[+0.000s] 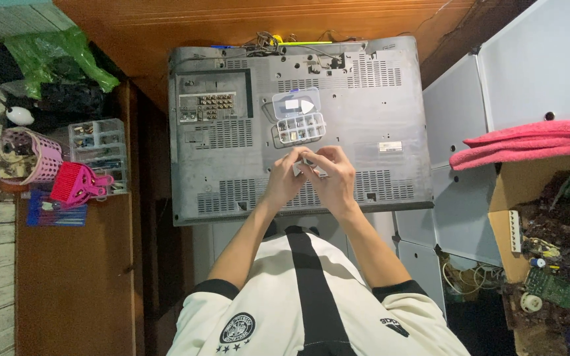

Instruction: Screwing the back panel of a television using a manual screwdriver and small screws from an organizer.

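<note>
A flat television [371, 99] lies screen-down before me, its grey vented back panel facing up. On it rests a small clear compartment box [297, 118] with its lid open and several tiny parts inside. My left hand [285, 177] and my right hand [332, 175] meet just below the box, over the panel's lower middle. Together their fingertips pinch a small pale object [306, 162], mostly hidden by my fingers. A panel of gold connectors [208, 105] sits at the upper left of the back cover.
A clear plastic organiser [100, 148], a pink basket [34, 155] and a pink brush [77, 184] sit on the wooden surface at left. White cabinet panels [516, 59], a pink cloth [529, 142] and a box of circuit boards [549, 277] stand at right. Cables lie behind the television.
</note>
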